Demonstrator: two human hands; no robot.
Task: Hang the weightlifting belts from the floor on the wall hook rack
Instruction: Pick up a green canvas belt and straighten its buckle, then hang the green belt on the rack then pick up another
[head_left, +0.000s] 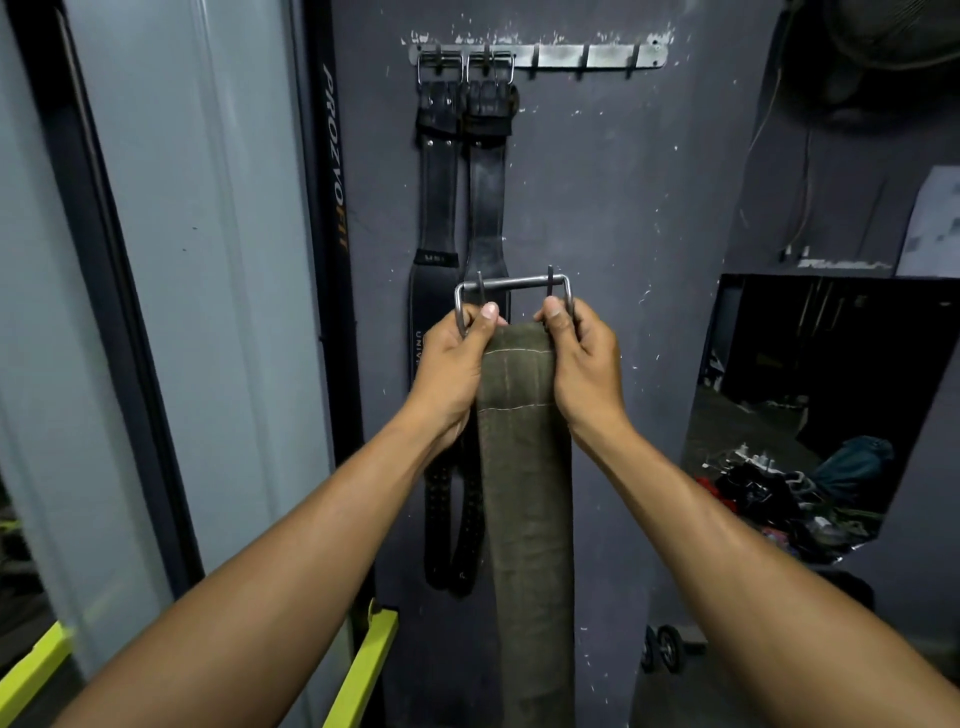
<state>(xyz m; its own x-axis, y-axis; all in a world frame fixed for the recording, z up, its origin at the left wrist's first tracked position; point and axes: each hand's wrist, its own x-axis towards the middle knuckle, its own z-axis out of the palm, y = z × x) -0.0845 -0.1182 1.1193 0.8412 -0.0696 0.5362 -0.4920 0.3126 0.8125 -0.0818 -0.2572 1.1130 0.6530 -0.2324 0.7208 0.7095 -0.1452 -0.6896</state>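
An olive canvas belt hangs from its steel buckle, gripped at either side by the left hand and right hand, below the wall hook rack, where two black leather belts hang from the leftmost hooks.

Gym, hung lifting belts, dumbbell

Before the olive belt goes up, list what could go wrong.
1. The buckle is well below the hook rack; it could miss a free hook.
2. Left hand and right hand grip only the top of the olive belt, so its tail may swing into the two black belts.
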